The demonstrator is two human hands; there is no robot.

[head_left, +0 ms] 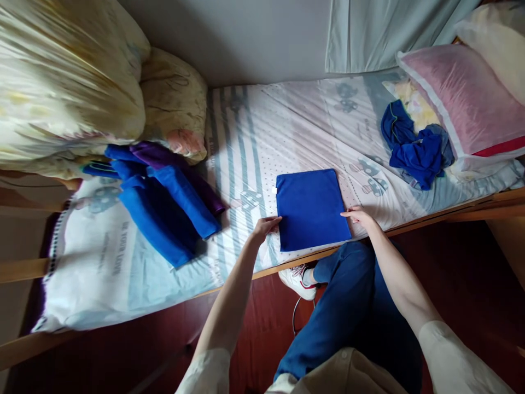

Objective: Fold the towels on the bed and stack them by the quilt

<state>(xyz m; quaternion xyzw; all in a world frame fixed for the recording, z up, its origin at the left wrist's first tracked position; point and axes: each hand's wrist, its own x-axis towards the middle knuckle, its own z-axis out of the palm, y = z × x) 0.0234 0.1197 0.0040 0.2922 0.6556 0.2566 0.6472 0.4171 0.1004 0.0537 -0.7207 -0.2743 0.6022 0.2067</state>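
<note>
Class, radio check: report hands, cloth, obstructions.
Left hand and right hand at opposite edges of blue cloth. Cloth flat on bed. Nothing lying on it.

The square cloth (314,210) is blue fabric, smooth and matt, with a small white cloth tag (274,190) at its edge. Left of it, the rolled cloths (158,224) are matt blue and look soft, beside a dark purple fabric (164,156). Right of it, the blue clothing (418,153) is crumpled cloth, near a pink fabric pillow (479,98) with a slight sheen. Beneath it, the sheet (295,131) is creased, printed cloth; below that, the bed edge (270,270) is wood, and the dark red floor (262,328) looks smooth and slightly glossy.
</note>
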